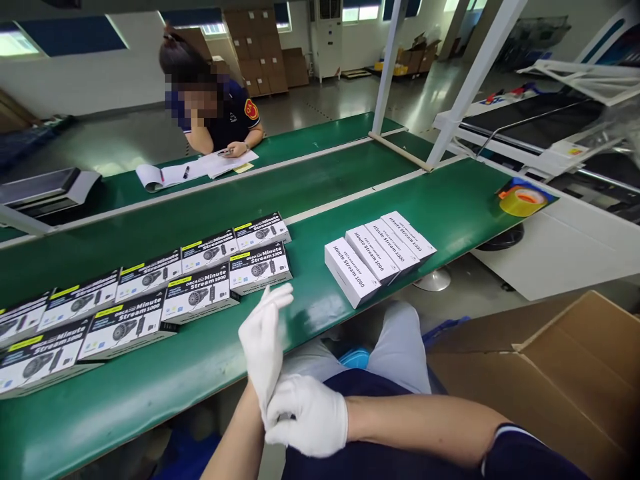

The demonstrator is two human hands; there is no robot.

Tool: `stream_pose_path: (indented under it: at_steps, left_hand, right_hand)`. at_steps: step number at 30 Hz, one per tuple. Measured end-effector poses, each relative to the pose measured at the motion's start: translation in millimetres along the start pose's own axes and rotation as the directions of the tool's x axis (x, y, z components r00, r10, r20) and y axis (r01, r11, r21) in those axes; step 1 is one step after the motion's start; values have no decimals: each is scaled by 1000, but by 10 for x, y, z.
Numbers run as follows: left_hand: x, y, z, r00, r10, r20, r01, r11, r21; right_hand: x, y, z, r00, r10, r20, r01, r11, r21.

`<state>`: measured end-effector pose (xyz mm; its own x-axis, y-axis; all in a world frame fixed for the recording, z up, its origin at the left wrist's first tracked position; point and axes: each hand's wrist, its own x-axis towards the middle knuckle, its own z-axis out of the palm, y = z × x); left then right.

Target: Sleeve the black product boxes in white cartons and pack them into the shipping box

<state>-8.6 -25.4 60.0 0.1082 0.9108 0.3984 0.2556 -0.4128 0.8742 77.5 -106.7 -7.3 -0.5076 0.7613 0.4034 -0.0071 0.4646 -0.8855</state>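
Note:
White gloves cover both hands, held in front of my body at the near edge of the green bench. My left hand [265,337] is raised with its fingers stretched out, and nothing is in it. At its wrist, my right hand [307,417] pinches the cuff of the left glove. Past the left fingertips, two rows of printed boxes [197,293] marked "ORCA Minute Stream 1000" run off to the left. Several more boxes of the same name [353,273] stand in a short row to the right, their white lettered sides facing up.
Across the green bench [345,177], a co-worker [215,113] leans over papers [200,170]. Rolls of tape [523,200] lie at the bench's right end. An open cardboard carton [545,380] stands at my right. White posts [387,67] rise from the bench.

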Motion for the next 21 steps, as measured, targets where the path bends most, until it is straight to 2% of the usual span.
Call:
stream_pose_path:
  at_steps: [2,3,4,6,7,8,9,10,11,12,13,15,17,19,21]
  left_hand:
    - [82,-100,180,984,154,94,-150,988,-42]
    - [149,-153,288,969,184,165,-175,982,-69]
    - [240,-204,405,957,176,230,-162,984,-78]
    - [494,-304,656,965,97,243,-87,995,-51]
    - [649,-351,783,977,48,207,-43,999,-33]
    - [810,-396,905,986,-11,165,15,1000,-23]
    - [965,-438,1019,986,-86,142,90,996,-26]
    - [1102,-478,1120,975,-172,139,178,983,-35]
    - [1211,-514,1203,955,-255,154,265,963,-45]
    - [1285,-545,1265,928,-325,183,339,939,-51]
    - [1321,-571,1304,902,-376,214,395,917,-52]
    - [1283,-596,1299,870,-419,259,444,895,-48]
    - [1141,-580,1178,858,-427,285,456,889,-41]
    - [956,-519,954,843,-437,313,467,884,-25]
    - [776,-426,666,818,-423,390,457,889,6]
  right_hand:
    - [-56,36,-118,999,14,-29,-16,998,-65]
    - [-96,39,-213,998,19,-53,-25,994,-106]
    - [-145,34,-328,995,33,-96,-47,988,-148]
    - [-272,14,-598,955,69,-289,-144,958,-247]
    - [-345,12,-735,897,69,-436,-221,925,-309]
    - [-420,25,-864,807,41,-589,-314,875,-369]
    - [-489,59,-977,693,-12,-721,-414,812,-411]
    - [-549,116,-1070,581,-76,-810,-504,748,-431]
    - [-593,195,-1141,495,-123,-860,-577,693,-431]
    - [-622,292,-1190,445,-138,-885,-629,656,-418]
    - [-636,399,-1221,424,-126,-897,-659,637,-400]
    - [-638,593,-1246,422,-82,-903,-680,630,-375]
    - [-640,683,-1265,417,-70,-906,-687,629,-364]
    - [-674,615,-1318,408,-55,-911,-693,631,-348]
    - [-732,413,-1423,405,16,-914,-698,651,-298]
